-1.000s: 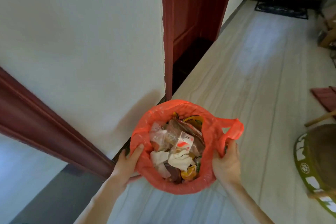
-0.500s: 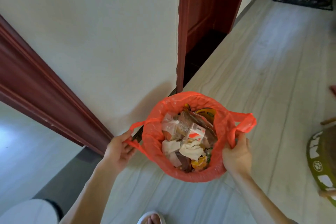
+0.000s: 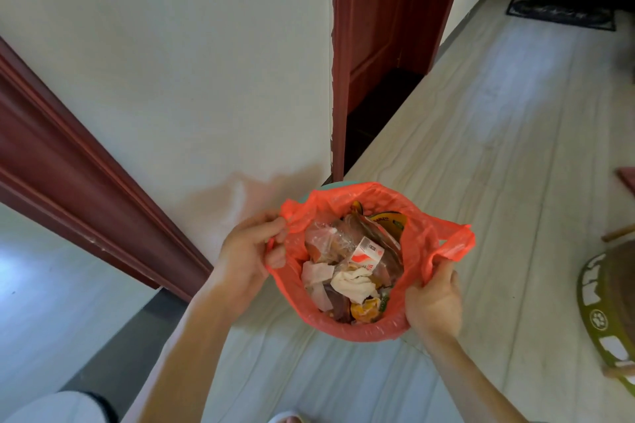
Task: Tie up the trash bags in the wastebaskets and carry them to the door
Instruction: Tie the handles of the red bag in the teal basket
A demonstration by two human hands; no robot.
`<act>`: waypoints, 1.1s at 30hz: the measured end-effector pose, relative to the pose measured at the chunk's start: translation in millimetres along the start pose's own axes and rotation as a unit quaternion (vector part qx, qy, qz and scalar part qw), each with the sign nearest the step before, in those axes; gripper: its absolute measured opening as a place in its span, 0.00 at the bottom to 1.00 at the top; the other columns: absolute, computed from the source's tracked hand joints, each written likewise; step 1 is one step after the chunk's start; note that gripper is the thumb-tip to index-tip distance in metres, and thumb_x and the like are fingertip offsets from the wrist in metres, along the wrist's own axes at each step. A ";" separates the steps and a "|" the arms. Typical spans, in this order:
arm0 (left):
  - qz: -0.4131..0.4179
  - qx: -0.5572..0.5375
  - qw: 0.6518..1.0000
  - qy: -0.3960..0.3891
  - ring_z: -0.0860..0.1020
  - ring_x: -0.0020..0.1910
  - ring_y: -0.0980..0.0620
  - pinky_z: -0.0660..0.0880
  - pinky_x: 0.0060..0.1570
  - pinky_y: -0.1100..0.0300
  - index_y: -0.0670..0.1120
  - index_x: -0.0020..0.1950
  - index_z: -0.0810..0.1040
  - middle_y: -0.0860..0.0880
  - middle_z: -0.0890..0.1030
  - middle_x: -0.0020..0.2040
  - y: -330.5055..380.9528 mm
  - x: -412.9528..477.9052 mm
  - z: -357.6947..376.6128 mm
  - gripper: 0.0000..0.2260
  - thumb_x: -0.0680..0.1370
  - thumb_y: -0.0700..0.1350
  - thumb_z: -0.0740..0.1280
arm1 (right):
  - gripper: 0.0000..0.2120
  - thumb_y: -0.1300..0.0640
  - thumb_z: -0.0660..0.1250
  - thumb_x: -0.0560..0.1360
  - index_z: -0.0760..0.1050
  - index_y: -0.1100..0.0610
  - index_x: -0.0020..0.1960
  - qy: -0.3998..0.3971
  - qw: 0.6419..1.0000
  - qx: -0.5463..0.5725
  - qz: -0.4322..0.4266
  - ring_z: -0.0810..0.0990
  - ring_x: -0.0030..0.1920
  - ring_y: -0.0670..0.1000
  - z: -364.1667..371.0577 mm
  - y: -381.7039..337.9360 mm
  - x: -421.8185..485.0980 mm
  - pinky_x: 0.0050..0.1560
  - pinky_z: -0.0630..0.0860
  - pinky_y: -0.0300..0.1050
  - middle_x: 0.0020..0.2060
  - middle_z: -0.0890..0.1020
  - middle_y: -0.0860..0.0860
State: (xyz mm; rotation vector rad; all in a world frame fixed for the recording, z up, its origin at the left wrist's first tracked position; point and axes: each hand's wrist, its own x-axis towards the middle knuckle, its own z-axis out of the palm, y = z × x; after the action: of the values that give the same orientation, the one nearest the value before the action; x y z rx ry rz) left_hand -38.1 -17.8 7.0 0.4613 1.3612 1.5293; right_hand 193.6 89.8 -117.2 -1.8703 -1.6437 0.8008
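Observation:
An orange-red plastic trash bag (image 3: pixel 347 328) lines a wastebasket on the floor beside the white wall; only a pale green sliver of the basket's rim (image 3: pixel 321 186) shows at the back. The bag's mouth is wide, with wrappers, tissue and a small red-and-white carton (image 3: pixel 367 253) inside. My left hand (image 3: pixel 251 254) is closed on the bag's left handle, lifted in over the left edge. My right hand (image 3: pixel 434 302) pinches the right handle (image 3: pixel 453 244), which stands up off the rim.
A white wall (image 3: pixel 178 79) stands just behind the basket, with dark red door frames (image 3: pixel 75 182) at left and a doorway (image 3: pixel 378 45) behind. Pale wood-look floor (image 3: pixel 498 113) runs to a dark doormat (image 3: pixel 560 15) far right. A green-rimmed round object (image 3: pixel 601 306) sits at right.
My left hand has pulled the left handle up and inward over the bag's edge. The bag's back rim has come off the basket, baring a green sliver. The right hand keeps its handle.

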 end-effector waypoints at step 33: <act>0.134 0.246 0.960 0.021 0.81 0.38 0.53 0.77 0.47 0.59 0.45 0.52 0.82 0.47 0.84 0.43 93.0 -28.6 82.5 0.06 0.78 0.38 0.68 | 0.06 0.57 0.74 0.73 0.79 0.50 0.39 -0.186 0.937 0.207 -0.211 0.81 0.37 0.44 -153.3 -102.2 20.3 0.39 0.74 0.34 0.38 0.82 0.44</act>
State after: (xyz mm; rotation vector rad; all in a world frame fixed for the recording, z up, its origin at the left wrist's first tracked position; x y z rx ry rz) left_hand 1.7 13.0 124.2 0.9586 1.7735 1.4062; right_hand 236.4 123.0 60.0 -1.0681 -1.8293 1.2420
